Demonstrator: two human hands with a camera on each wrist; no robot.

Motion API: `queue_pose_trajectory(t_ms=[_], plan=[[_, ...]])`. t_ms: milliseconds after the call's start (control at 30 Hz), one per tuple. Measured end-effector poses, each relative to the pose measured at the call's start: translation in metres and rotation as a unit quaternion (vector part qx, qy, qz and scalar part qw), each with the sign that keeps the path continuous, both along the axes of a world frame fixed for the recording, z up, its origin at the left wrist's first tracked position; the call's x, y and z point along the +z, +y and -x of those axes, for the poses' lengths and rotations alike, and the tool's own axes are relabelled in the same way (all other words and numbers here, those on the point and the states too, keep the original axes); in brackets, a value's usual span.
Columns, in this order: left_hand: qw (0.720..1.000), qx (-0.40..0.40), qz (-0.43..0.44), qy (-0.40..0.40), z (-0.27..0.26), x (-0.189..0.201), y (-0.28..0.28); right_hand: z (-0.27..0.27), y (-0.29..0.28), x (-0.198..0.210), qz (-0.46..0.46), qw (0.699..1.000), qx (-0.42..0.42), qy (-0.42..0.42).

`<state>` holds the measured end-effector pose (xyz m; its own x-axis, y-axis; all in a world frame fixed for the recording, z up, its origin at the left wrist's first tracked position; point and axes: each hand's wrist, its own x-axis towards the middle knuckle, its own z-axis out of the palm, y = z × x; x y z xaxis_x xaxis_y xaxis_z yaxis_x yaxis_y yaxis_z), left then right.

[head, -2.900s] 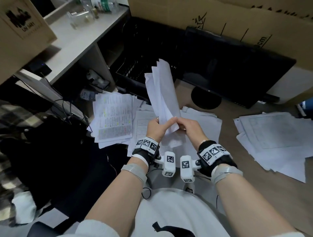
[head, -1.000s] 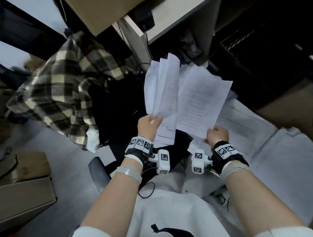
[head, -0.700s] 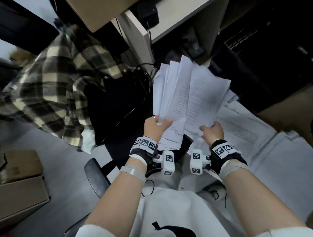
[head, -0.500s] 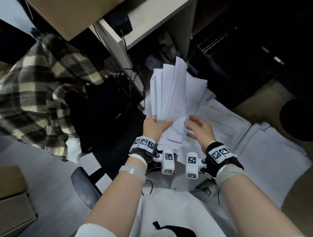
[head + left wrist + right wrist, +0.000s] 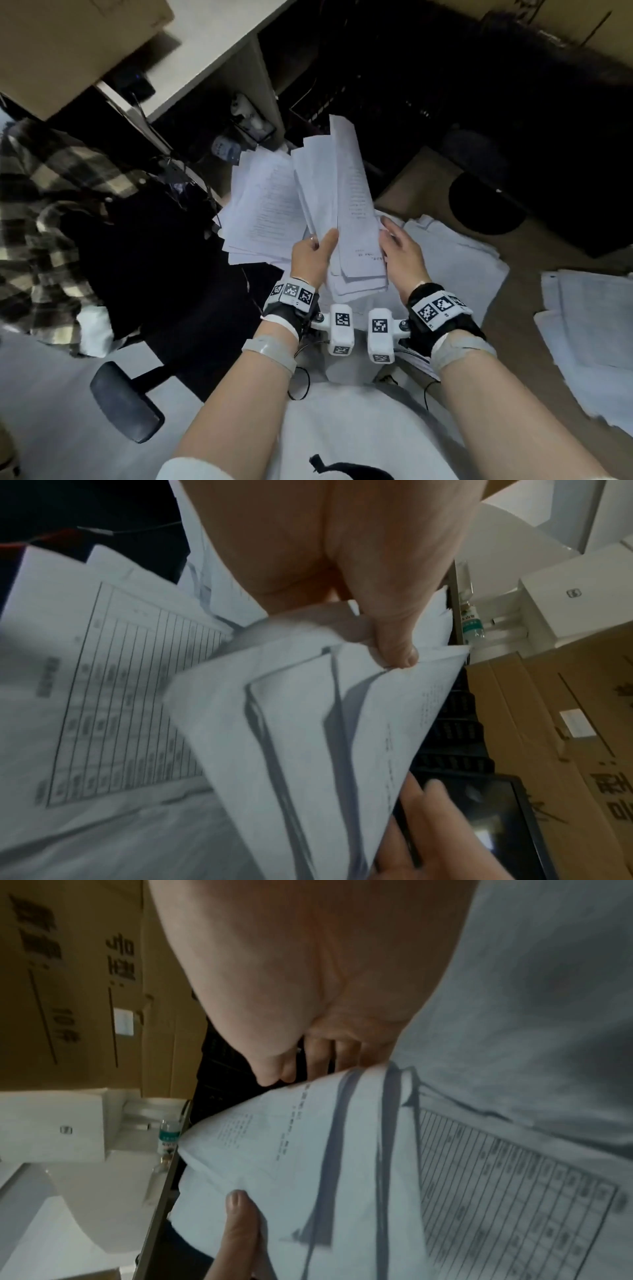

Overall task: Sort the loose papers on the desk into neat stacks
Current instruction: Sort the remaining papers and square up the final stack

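My left hand grips the lower part of an upright bundle of white printed papers, thumb across the front sheet. My right hand lies with straight fingers against the bundle's right edge and holds nothing. The left wrist view shows the bundle pinched under my left thumb, with the right hand's fingers beside it. In the right wrist view the bundle sits below my right hand. A fanned pile of printed sheets lies on the desk behind the bundle.
More paper piles lie on the brown desk, one in the middle and one at the right. A dark monitor base stands behind them. At left are a plaid shirt, a chair armrest and a cardboard box.
My right hand brought its separate sheet onto the bundle, let go, and now lies flat at the bundle's edge. The head view swung right, back over the desk.
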<state>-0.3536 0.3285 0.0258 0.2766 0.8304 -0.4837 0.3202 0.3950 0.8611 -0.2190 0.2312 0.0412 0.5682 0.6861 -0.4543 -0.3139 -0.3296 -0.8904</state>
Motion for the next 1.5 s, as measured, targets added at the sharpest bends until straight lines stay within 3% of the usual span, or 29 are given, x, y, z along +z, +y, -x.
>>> queue_pose_trajectory(t_ms=[100, 267, 600, 800, 967, 1067, 1167, 1333, 1367, 1433, 1500], plan=[[1.0, -0.006, -0.016, 0.008, -0.018, 0.006, -0.028, -0.017, -0.035, 0.011, -0.017, 0.999, -0.007, 0.046], [0.999, -0.03, -0.021, -0.003, -0.036, 0.008, -0.066, -0.034, -0.078, 0.02, -0.023, 0.998, 0.028, 0.054], [0.999, -0.043, -0.016, -0.008, -0.043, 0.012, -0.083, -0.032, -0.101, 0.023, -0.027, 0.991, 0.129, 0.039], [0.998, -0.063, -0.023, -0.002, -0.028, 0.009, -0.053, -0.032, -0.073, 0.009, 0.064, 0.995, -0.054, -0.055], [0.992, -0.098, 0.037, -0.064, -0.015, 0.016, -0.017, -0.015, -0.036, 0.008, 0.067, 0.995, -0.042, -0.061], [0.993, -0.09, 0.052, -0.056, -0.009, 0.008, 0.008, -0.002, -0.015, 0.004, 0.078, 0.993, -0.061, -0.06], [0.997, -0.075, 0.032, -0.008, 0.001, -0.004, 0.035, -0.002, -0.007, -0.011, 0.143, 0.973, -0.154, -0.096], [1.0, -0.017, 0.0, 0.011, 0.013, -0.02, 0.068, -0.003, -0.013, -0.015, 0.249, 0.902, -0.306, -0.176], [1.0, -0.02, 0.003, 0.007, 0.014, -0.021, 0.07, -0.003, -0.011, -0.013, 0.24, 0.901, -0.304, -0.194], [0.998, -0.061, 0.009, 0.003, 0.013, -0.017, 0.068, 0.001, -0.002, -0.011, 0.171, 0.933, -0.241, -0.206], [0.994, -0.104, 0.023, -0.022, 0.006, -0.011, 0.059, 0.012, 0.008, -0.009, 0.108, 0.97, -0.101, -0.194]])
